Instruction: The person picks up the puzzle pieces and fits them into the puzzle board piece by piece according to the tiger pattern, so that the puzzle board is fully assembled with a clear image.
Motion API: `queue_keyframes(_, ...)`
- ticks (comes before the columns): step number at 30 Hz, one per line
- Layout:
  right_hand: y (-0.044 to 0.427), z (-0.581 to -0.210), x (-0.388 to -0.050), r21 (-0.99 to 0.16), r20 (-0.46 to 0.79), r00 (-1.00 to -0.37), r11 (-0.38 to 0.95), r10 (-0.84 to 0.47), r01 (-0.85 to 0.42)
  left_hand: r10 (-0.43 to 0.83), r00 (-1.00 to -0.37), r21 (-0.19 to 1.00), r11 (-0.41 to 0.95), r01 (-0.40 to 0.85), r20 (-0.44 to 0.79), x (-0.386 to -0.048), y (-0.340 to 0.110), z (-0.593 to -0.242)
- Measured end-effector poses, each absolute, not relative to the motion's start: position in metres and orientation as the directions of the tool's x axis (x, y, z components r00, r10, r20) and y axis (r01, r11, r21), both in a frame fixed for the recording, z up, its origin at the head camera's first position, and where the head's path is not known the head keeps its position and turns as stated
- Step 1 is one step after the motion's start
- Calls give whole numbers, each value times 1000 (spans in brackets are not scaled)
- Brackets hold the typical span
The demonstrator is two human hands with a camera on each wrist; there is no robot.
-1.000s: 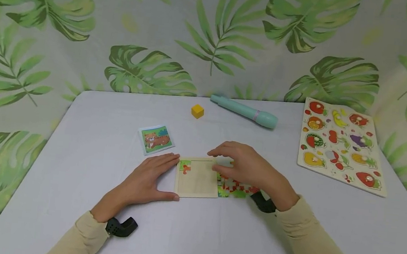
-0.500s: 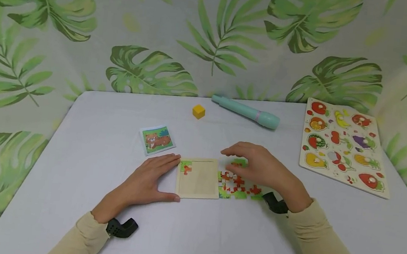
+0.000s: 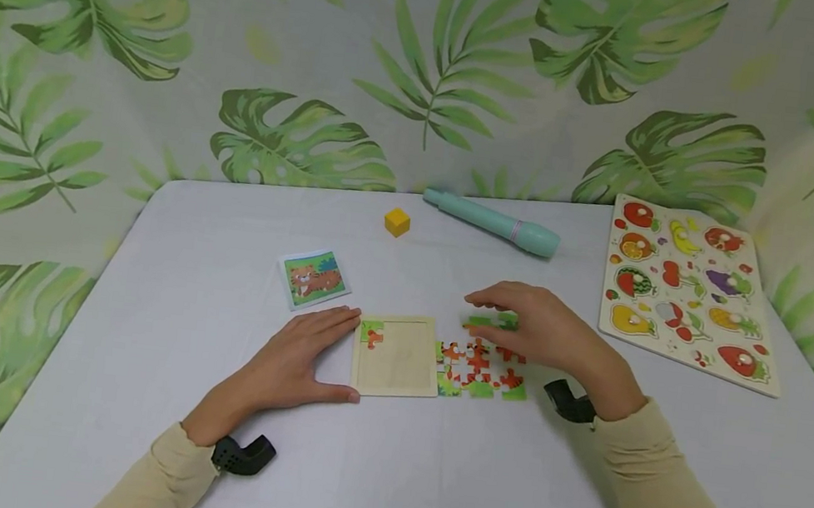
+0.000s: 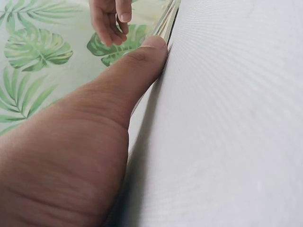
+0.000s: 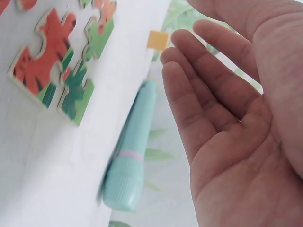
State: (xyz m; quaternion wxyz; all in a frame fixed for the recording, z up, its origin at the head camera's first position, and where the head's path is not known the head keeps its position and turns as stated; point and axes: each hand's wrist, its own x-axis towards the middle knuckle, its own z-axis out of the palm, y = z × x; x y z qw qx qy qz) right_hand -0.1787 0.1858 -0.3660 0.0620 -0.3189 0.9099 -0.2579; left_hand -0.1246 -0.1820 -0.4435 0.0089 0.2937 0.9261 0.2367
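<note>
Your right hand shifts rightward above puzzle pieces, fingers loose; your left hand, fingers straight, touches the central tray.

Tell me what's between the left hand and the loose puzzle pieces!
In the head view, the wooden tray lies between the left hand and loose pieces.

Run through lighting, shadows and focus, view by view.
Head: soft light with no strong glare, faint shading on the table beside the right sleeve. Left wrist: a dark shadow edges the left hand. Right wrist: puzzle pieces keep readable outlines, a shadow edges the teal tube, and the leaf-print backdrop looks soft and out of focus.
</note>
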Motion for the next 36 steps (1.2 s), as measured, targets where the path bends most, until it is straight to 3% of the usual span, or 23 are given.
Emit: queue_keyframes(36, 198, -391, -191, -447, -37, -806, 732, -590, -515, 546, -830, 446, 718, 534, 113, -124, -183, -444)
